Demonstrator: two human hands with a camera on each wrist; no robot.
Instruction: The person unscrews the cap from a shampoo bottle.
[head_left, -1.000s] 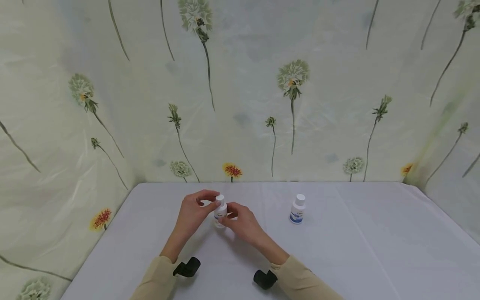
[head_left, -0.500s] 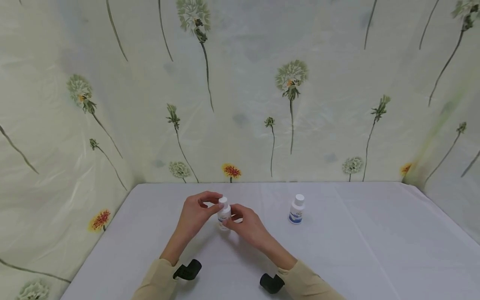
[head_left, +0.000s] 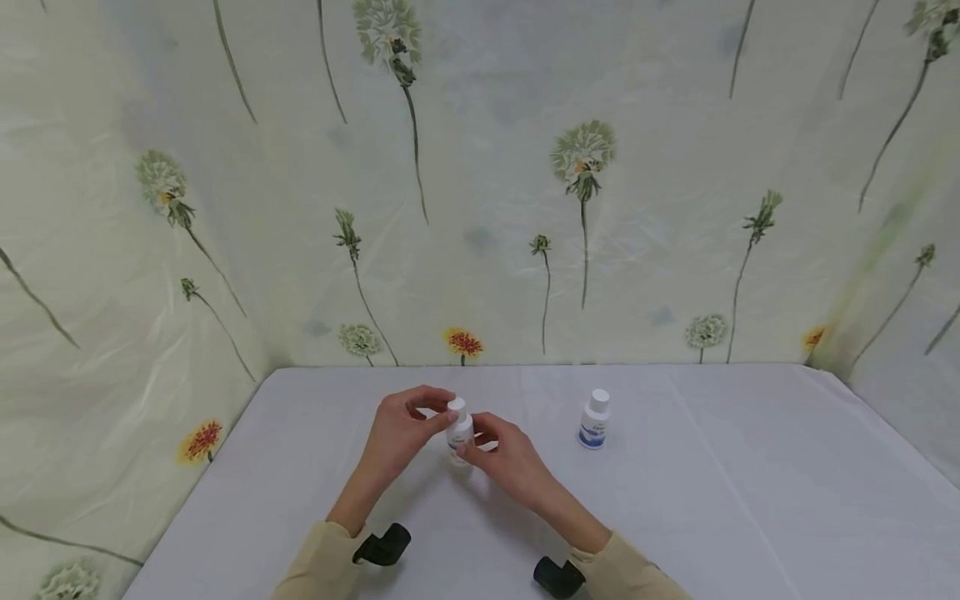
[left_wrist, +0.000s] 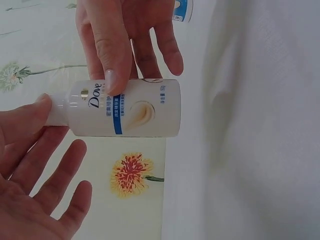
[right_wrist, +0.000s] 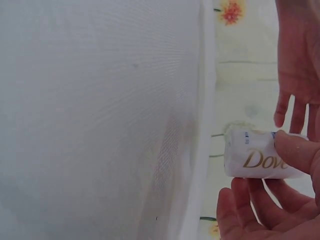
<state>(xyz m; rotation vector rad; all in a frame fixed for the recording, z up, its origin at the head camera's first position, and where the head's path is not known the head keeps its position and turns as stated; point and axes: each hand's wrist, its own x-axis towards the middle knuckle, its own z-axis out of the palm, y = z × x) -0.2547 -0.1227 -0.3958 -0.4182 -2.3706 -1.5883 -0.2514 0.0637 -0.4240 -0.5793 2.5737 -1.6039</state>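
A small white Dove bottle (head_left: 461, 433) stands upright between both hands over the table. My left hand (head_left: 397, 429) pinches its white cap with thumb and fingers. The right hand (head_left: 517, 467) grips the body, its thumb across the front. In the left wrist view, the bottle (left_wrist: 162, 107) shows a blue stripe and a cream swirl. Gold lettering faces the right wrist camera on the bottle (right_wrist: 255, 155); its cap is out of sight there. Whether its base touches the cloth, I cannot tell. A second white bottle (head_left: 594, 423) with a blue label stands to the right, untouched.
A white cloth (head_left: 712, 500) covers the table. Behind and beside it hangs a pale dandelion-print sheet (head_left: 480, 167). Black wrist cameras sit at the left cuff (head_left: 322, 562) and the right cuff (head_left: 618, 571), low over the cloth.
Both hands have shifted slightly right and nearer with the bottle, keeping their hold on cap and body. The other bottle has stayed in place.
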